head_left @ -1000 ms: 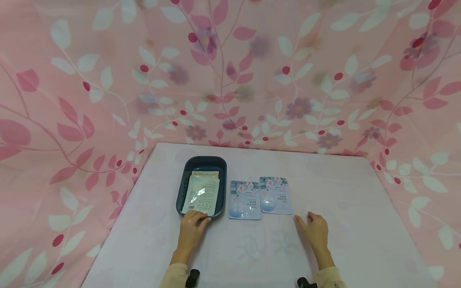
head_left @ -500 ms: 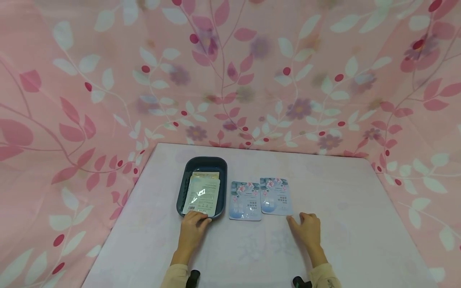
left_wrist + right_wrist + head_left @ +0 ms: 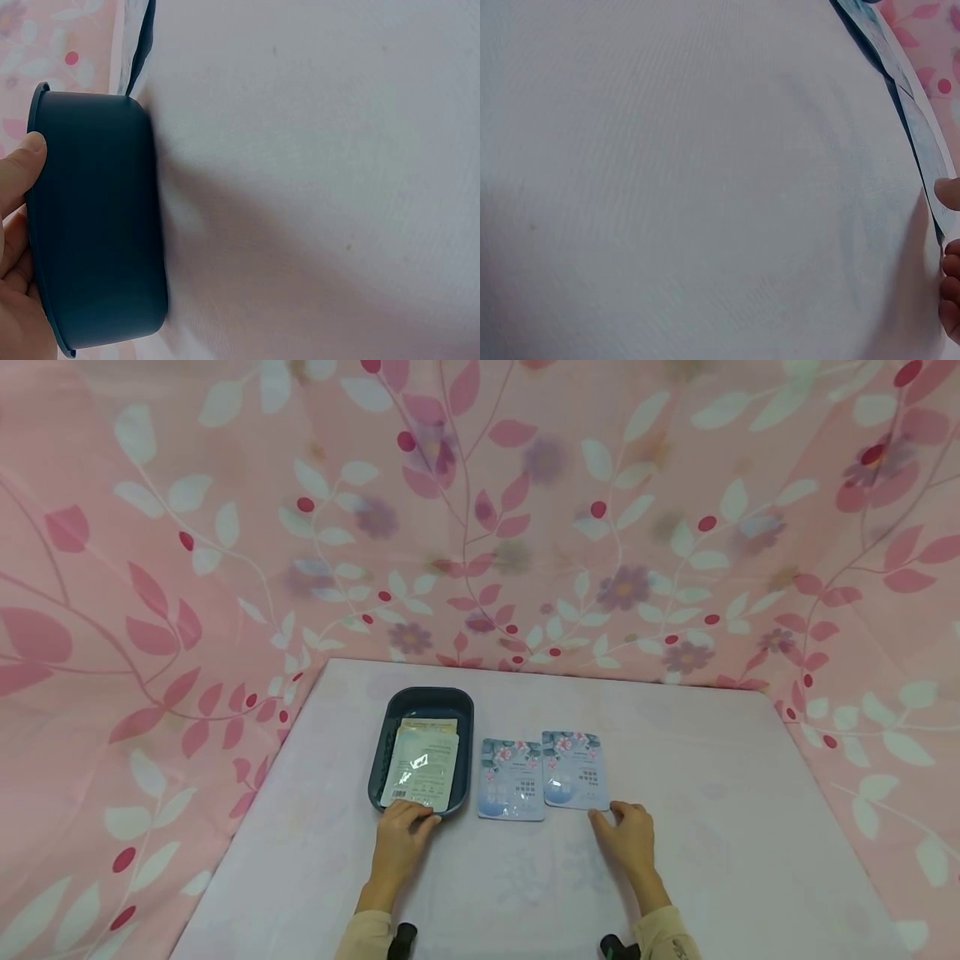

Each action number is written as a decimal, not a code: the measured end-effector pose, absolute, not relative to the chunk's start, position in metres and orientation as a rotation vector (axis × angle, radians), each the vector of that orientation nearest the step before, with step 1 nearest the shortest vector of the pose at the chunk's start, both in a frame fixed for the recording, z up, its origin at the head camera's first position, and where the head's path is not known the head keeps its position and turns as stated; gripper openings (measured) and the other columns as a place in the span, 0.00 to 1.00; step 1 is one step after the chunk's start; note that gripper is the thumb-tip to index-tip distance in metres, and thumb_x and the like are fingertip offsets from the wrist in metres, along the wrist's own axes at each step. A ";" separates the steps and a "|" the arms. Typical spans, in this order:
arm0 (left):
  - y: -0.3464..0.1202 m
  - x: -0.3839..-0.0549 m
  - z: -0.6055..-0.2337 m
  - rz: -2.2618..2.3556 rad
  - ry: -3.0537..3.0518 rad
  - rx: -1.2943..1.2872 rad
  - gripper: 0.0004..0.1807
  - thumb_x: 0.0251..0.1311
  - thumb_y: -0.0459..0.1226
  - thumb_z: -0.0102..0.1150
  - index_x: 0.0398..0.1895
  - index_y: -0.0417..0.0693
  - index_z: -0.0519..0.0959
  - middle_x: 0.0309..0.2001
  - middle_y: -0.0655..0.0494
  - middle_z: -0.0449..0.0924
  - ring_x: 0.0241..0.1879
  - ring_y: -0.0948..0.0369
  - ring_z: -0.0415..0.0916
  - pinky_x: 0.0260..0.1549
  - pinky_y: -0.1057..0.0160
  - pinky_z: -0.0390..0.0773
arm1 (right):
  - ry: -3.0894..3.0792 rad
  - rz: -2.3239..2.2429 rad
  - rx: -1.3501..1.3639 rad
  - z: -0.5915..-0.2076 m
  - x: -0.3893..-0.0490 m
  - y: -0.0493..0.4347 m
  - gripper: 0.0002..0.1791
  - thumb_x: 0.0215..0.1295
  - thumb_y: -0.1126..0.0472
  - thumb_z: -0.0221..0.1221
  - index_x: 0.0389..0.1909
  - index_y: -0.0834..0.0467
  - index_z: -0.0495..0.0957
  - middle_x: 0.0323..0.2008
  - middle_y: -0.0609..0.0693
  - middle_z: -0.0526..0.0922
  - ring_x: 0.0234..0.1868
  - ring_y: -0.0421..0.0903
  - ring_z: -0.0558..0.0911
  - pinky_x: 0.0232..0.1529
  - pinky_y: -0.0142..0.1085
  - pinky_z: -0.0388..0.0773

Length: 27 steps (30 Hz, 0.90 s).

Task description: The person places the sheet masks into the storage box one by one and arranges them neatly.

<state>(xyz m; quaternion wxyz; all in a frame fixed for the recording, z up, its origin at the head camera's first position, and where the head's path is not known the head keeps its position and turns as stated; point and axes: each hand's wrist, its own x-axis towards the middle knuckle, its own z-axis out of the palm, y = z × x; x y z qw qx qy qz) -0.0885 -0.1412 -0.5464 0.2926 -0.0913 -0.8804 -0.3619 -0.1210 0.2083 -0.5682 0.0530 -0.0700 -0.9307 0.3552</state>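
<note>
A dark blue tray (image 3: 467, 760) stands on the left part of the table, with pale green and yellow flat packets (image 3: 423, 768) lying in it. My left hand (image 3: 397, 843) grips the tray's near rim; in the left wrist view the thumb (image 3: 30, 150) lies at that rim. To the right of the tray lie two blue floral sachets side by side, the left one (image 3: 510, 781) and the right one (image 3: 576, 771). At the near right corner of the right sachet is my right hand (image 3: 630, 843), thumb and forefinger apart. Whether it touches the sachet I cannot tell.
A pale cloth covers the table (image 3: 712, 760). Behind it and at both sides hangs a pink floral curtain (image 3: 480, 527). Both forearms reach in from the table's near side.
My right hand has moved left, from beside the right sachet to its near right corner. The left hand stays on the tray's rim.
</note>
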 end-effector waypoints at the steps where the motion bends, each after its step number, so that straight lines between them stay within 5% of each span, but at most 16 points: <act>1: -0.141 -0.088 -0.547 -0.966 -2.345 -0.244 0.11 0.34 0.28 0.76 0.24 0.39 0.83 0.26 0.55 0.81 0.31 0.59 0.76 0.33 0.61 0.75 | -2.831 1.087 -0.222 -0.568 -0.121 0.208 0.26 0.55 0.59 0.65 0.44 0.78 0.75 0.40 0.71 0.78 0.44 0.64 0.76 0.48 0.54 0.72; 19: -0.142 -0.089 -0.549 -0.968 -2.358 -0.236 0.11 0.35 0.28 0.76 0.25 0.39 0.83 0.27 0.55 0.81 0.32 0.59 0.76 0.33 0.60 0.76 | -2.788 1.190 -0.450 -0.570 -0.122 0.199 0.23 0.53 0.62 0.66 0.43 0.75 0.75 0.35 0.65 0.79 0.37 0.58 0.78 0.40 0.50 0.75; 27: -0.142 -0.089 -0.550 -0.966 -2.363 -0.233 0.11 0.35 0.29 0.76 0.25 0.39 0.83 0.27 0.55 0.81 0.31 0.60 0.76 0.33 0.60 0.77 | -2.764 1.198 -0.560 -0.567 -0.127 0.196 0.24 0.54 0.53 0.65 0.39 0.72 0.77 0.31 0.63 0.81 0.32 0.54 0.79 0.32 0.43 0.75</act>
